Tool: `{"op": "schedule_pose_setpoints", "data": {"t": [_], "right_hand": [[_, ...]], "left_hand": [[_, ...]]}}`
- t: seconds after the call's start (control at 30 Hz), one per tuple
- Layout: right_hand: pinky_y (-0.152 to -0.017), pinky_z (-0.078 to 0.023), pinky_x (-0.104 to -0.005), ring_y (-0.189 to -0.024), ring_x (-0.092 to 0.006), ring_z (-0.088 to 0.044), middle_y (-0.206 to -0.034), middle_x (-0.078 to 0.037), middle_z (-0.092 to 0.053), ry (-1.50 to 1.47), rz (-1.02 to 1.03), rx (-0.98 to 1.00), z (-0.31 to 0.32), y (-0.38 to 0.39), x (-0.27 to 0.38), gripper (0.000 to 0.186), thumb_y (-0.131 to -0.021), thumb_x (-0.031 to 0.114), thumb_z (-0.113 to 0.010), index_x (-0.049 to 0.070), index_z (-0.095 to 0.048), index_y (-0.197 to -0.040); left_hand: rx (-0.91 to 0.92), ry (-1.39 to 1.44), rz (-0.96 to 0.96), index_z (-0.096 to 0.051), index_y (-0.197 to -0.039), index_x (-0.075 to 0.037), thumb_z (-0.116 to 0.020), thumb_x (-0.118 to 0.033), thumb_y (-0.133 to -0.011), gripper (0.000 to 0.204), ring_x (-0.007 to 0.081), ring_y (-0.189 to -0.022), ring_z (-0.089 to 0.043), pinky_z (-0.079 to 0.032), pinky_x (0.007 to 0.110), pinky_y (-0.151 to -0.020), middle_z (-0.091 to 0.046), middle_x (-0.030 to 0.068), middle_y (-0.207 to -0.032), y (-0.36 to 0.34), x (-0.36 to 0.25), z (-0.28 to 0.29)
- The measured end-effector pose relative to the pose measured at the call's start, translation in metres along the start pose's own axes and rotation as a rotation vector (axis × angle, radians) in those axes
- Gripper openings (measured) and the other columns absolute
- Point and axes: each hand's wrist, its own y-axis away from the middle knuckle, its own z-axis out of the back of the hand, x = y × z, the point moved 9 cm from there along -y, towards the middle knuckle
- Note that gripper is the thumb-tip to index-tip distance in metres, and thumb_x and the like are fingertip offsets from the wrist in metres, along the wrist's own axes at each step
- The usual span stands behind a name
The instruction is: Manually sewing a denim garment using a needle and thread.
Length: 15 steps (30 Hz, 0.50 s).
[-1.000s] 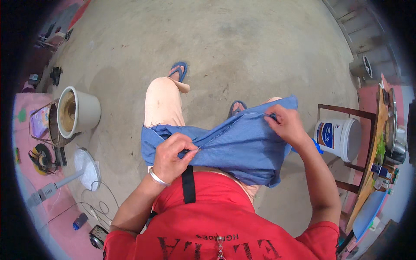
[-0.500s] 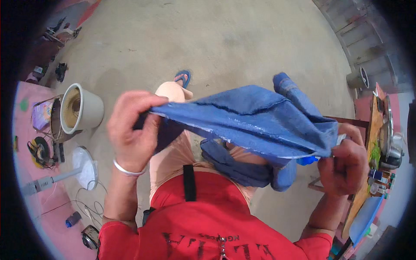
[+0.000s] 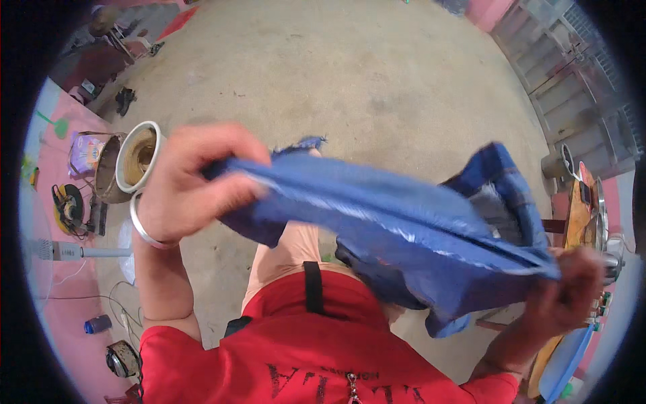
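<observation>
A blue denim garment (image 3: 397, 236) is stretched between my two hands in front of my body. A pale, worn-looking seam runs along its length, and loose folds hang below. My left hand (image 3: 208, 178) pinches its left end between thumb and fingers, a white bangle on the wrist. At the other end my right hand (image 3: 568, 289), smeared by motion, is closed on the corner. Near that side a tubular end of the cloth stands up with its opening showing. I cannot tell from the folds which kind of garment it is.
At left stand a whitish bucket (image 3: 140, 156), a woven basket (image 3: 108, 172) and a fan (image 3: 81, 252) with cables beside it. A wooden table (image 3: 577, 219) holding pots and bottles lies at right. Concrete floor (image 3: 350, 74) stretches ahead toward a grey metal gate (image 3: 558, 60).
My hands have moved farther apart, the left one leftward and the right one rightward and nearer. The garment is pulled longer between them, and its tubular end has swung up at the right.
</observation>
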Motion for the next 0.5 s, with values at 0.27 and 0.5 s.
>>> {"op": "schedule_pose_setpoints", "data": {"t": [0.27,0.5], "right_hand": [[-0.051,-0.046,-0.0317,-0.051,-0.0217,-0.055,-0.062,-0.009,-0.055,0.108,-0.256,0.83,-0.093,0.212,-0.145,0.025,-0.072,0.001,-0.07,0.007,-0.052,-0.089],[-0.046,-0.036,-0.0299,-0.044,-0.0147,-0.042,-0.051,-0.005,-0.04,-0.03,-0.683,0.841,-0.093,0.225,-0.164,0.029,-0.075,0.008,-0.072,0.008,-0.053,-0.097]], "left_hand": [[0.493,-0.092,0.08,-0.063,-0.089,-0.003,-0.065,-0.023,-0.085,0.02,0.0343,-0.075,-0.059,-0.046,0.038,-0.065,-0.062,0.0148,-0.08,0.042,0.149,-0.195],[0.503,-0.303,0.235,-0.064,-0.096,-0.005,-0.067,-0.019,-0.079,0.022,0.0357,-0.088,-0.059,-0.047,0.04,-0.075,-0.063,0.0147,-0.094,0.048,0.145,-0.206]]}}
